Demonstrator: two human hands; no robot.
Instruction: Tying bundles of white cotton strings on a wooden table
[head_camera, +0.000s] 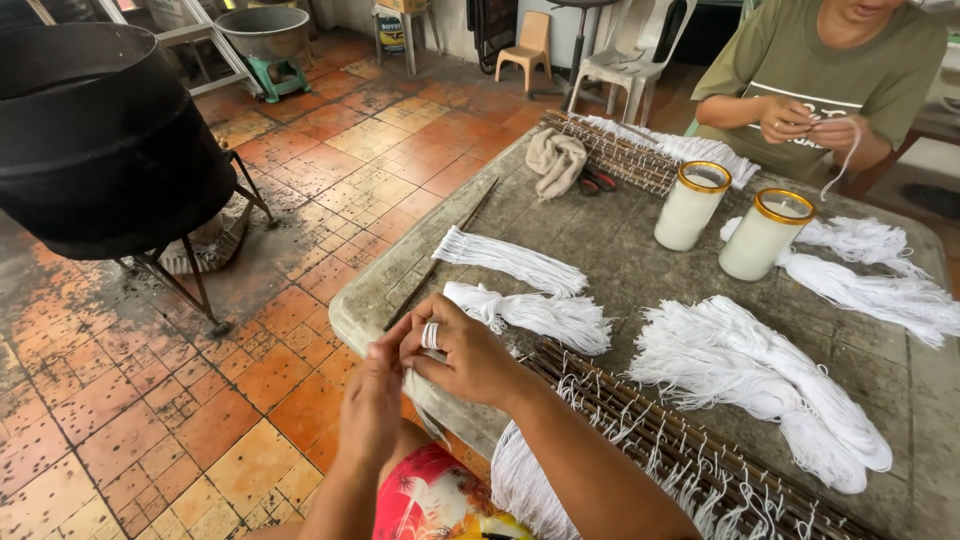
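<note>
At the near-left corner of the grey stone table (620, 262), the person's 2 hands meet just off the edge. The left hand (372, 400) has its fingers drawn together, pinching a short white string (409, 385) that runs between both hands; the right hand (462, 355), with 1 broad ring on a finger, curls its fingertips closed on the same string from above. Just beyond the right hand, near the table's left edge, lie 2 tied bundles of white string: the nearer one (535, 312) and a farther one (508, 260). A thin dark stick (440, 255) lies along the left edge beside them. Toward the near-right part of the table sits 1 large loose heap of white string (765, 375), and along the right edge stretch more white strands (880, 285); how many bundles they form cannot be told. In the middle, toward the far edge, stand 2 white glass candles with gold rims, the left candle (690, 205) and the right candle (765, 235), close together but apart. A rack of dark sticks hung with white strings (680, 445) runs along the near edge, and a second rack (625, 155) lies at the far edge, with 1 crumpled beige cloth (556, 160) and 1 pair of red-handled scissors (597, 181) beside it. Across the far-right corner, another person's 2 hands (810, 125) finger a white string. Off the table, on the tiled floor, stands 1 large black pot (100, 140) on a metal stand.
</note>
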